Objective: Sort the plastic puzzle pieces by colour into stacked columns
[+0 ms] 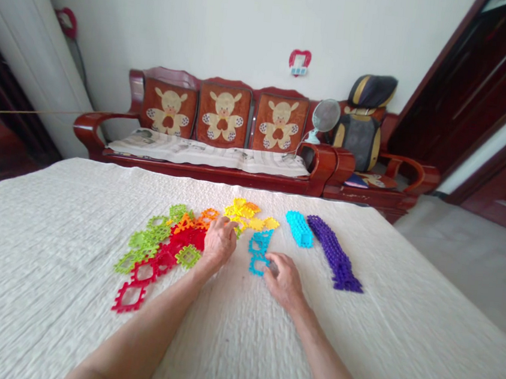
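Observation:
My left hand (pixel 220 243) rests at the right side of a pile of flat, notched plastic building pieces, its fingers bent and a little apart near the yellow pieces (pixel 244 210). Under and beside it lie red pieces (pixel 179 242), with orange ones (pixel 209 215) just behind. Thumb and forefinger of my right hand (pixel 286 280) pinch the right edge of a blue square-framed piece (pixel 258 244), which lies flat with others like it. Green pieces (pixel 148 239) spread along the left of the pile, and one light-green piece (pixel 188 256) sits by my left wrist.
A light-blue stack (pixel 299 229) and a long purple stack (pixel 334 252) of pieces lie to the right on the white-covered table (pixel 400 337). Beyond it stand a wooden sofa (pixel 209 174) with bear cushions (pixel 223 114), a small fan (pixel 326 116) and an armchair with a massage cushion (pixel 358 137).

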Demonstrator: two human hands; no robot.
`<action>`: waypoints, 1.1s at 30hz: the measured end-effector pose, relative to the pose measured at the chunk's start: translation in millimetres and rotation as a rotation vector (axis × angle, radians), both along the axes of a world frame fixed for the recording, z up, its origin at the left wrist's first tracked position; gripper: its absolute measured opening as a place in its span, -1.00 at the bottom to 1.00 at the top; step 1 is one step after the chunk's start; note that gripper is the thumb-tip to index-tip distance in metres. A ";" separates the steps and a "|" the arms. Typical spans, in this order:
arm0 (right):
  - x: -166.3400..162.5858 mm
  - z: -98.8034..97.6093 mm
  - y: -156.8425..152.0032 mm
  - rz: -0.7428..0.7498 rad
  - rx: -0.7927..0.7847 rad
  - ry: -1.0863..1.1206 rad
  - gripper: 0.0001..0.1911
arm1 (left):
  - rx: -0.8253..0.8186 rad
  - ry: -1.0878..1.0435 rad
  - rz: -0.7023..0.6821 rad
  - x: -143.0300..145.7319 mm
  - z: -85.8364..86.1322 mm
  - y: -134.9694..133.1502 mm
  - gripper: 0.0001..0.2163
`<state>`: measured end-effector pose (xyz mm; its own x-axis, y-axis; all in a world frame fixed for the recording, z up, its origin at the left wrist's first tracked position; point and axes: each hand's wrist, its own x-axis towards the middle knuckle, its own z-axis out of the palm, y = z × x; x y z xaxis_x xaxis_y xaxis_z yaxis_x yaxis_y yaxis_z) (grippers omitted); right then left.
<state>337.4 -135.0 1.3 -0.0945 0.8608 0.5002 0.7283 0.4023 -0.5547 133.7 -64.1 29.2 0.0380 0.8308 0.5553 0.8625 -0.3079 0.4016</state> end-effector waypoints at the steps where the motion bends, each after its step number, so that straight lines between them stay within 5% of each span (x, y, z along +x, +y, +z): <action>1: -0.2 0.9 -0.4 -0.001 -0.005 0.001 -0.72 | 0.052 0.010 -0.018 1.0 -1.8 0.0 -0.76; 5: -0.9 4.6 -2.5 -0.008 -0.019 0.007 -0.72 | 0.145 0.007 -0.187 10.4 -9.7 -2.6 -0.75; 12: -1.0 5.6 -3.0 0.031 -0.028 -0.049 -0.72 | 0.017 0.148 -0.479 19.2 -14.5 -11.8 -0.71; 18: 3.5 5.7 -0.1 0.034 -0.038 0.147 -0.66 | -0.066 0.087 -0.534 20.7 -14.3 -16.7 -0.71; 33: 1.9 15.1 1.0 -0.090 -0.166 0.690 -0.66 | 0.016 -0.083 -0.594 30.5 -14.1 -28.6 -0.71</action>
